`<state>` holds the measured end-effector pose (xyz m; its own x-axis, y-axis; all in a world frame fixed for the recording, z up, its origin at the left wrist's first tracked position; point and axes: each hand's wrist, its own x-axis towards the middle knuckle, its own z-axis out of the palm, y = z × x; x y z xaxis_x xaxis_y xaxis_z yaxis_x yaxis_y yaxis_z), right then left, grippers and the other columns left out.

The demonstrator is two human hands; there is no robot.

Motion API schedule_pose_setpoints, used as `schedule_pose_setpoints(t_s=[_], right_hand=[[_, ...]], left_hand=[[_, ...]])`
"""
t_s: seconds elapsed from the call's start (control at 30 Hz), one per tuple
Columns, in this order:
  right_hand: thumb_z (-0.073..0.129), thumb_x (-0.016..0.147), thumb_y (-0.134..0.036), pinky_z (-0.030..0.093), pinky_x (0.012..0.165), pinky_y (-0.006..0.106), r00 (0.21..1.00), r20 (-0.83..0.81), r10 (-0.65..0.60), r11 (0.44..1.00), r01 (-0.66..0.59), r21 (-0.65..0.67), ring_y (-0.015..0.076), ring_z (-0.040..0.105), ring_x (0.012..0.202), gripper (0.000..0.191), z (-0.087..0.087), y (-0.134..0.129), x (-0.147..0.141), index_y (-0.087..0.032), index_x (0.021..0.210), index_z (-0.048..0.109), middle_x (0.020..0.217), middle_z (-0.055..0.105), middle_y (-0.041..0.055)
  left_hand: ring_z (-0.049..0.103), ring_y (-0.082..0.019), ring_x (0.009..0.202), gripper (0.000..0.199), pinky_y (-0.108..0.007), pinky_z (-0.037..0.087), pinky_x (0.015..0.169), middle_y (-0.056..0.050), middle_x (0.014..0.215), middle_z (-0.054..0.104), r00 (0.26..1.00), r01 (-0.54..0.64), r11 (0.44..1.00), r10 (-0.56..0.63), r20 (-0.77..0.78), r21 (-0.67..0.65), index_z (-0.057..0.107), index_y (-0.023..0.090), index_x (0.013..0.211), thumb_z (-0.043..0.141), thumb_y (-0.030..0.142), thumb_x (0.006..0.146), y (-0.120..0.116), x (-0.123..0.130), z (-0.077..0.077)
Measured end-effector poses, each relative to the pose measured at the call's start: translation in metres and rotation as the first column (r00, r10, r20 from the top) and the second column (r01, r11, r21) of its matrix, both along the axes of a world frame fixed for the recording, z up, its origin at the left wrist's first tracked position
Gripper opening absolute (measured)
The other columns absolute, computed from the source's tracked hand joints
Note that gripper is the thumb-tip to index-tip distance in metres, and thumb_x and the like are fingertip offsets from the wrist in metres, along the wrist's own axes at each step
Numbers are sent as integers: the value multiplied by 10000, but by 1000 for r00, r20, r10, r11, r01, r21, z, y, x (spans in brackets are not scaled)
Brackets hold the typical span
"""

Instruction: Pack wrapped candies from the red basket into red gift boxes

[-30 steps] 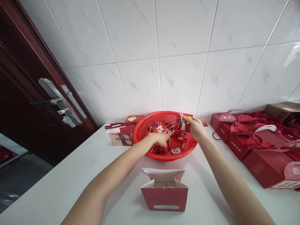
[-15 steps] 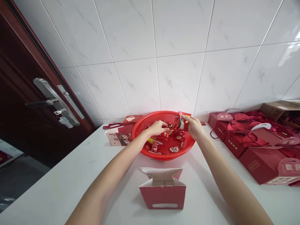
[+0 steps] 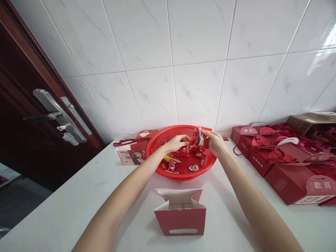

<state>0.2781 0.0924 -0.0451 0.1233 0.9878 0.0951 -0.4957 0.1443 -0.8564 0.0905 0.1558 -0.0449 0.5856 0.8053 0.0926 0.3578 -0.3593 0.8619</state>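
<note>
A red plastic basket (image 3: 183,175) stands near the wall with several wrapped sweets (image 3: 173,163) in it, most of them red. My right hand (image 3: 215,142) is closed on a red snack packet (image 3: 201,137) with a black-and-white patch, lifted over the basket's right side. Inside the basket, my left hand (image 3: 179,143) has its fingers drawn together close to that packet, above the sweets. What those fingers grip is too small to make out. In front of the basket, between my forearms, an open red paper box (image 3: 181,220) stands with its white inside showing.
Several folded red gift boxes (image 3: 286,182) with handles crowd the right side, beside a brown carton (image 3: 301,124). Left of the basket are a printed gift bag (image 3: 131,156) and a red box (image 3: 147,134). A tiled wall (image 3: 199,94) rises behind; a dark door (image 3: 23,87) is at left.
My right hand has brought the packet slightly left and lower, and its printed side shows more. My left fingers have stretched a little towards it. The view has shifted slightly.
</note>
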Motion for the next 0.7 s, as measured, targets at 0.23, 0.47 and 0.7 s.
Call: schedule_pose_setpoints(t_s=[0.23, 0.47, 0.7], right_hand=[[913, 560, -316, 627, 640, 377, 1000, 13, 8, 1000, -8, 0, 266, 746, 673, 276, -3, 1, 0, -161, 716, 745, 735, 779, 87], [917, 517, -292, 632, 674, 381, 1000, -15, -22, 1000, 22, 15, 274, 751, 706, 328, -2, 1, -1, -148, 761, 750, 764, 782, 100], [832, 602, -293, 622, 720, 341, 952, -83, -293, 955, 296, 20, 213, 736, 754, 268, -15, 16, 4, -250, 798, 655, 743, 747, -18]], left_hand=[[655, -186, 767, 360, -310, 521, 737, -55, 887, 748, 995, 75, 981, -63, 72, -180, 748, 134, 1042, 565, 184, 736, 3, -1, -2], [660, -262, 1084, 390, -368, 482, 987, -85, 1078, 770, 977, 144, 983, -123, 174, -111, 782, 154, 996, 756, 470, 769, 3, -2, -2], [661, -272, 1072, 510, -380, 476, 978, -90, 1019, 766, 970, 28, 999, -19, 241, -35, 763, 129, 953, 732, 602, 763, 8, -7, 0]])
